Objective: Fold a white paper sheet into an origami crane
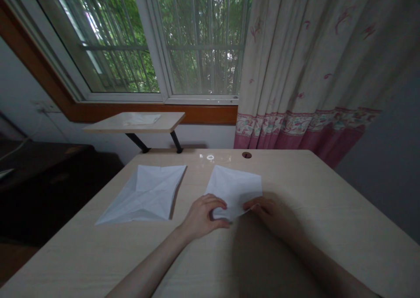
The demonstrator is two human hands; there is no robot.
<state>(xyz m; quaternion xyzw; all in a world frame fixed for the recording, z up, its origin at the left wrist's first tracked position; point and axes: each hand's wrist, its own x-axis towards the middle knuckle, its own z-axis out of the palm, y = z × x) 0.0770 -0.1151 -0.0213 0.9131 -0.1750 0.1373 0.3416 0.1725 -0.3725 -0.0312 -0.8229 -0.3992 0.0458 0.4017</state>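
A white sheet of paper [234, 186] lies on the table in front of me, its near edge between my two hands. My left hand [205, 215] rests at the sheet's near left side, thumb and fingers apart in a C shape, the fingers touching the paper. At the near right corner, my right hand [264, 210] pinches the paper's edge between thumb and fingers. To the left lies a second white sheet [152, 193], creased with fold lines and slightly raised at its edges; neither hand touches it.
The light wooden table [328, 228] has a round cable hole [246, 155] near its back edge. A small raised shelf [173, 122] on black legs stands at the back left, with white paper [142, 119] on it. Behind are a barred window [203, 40] and a flowered curtain [295, 70].
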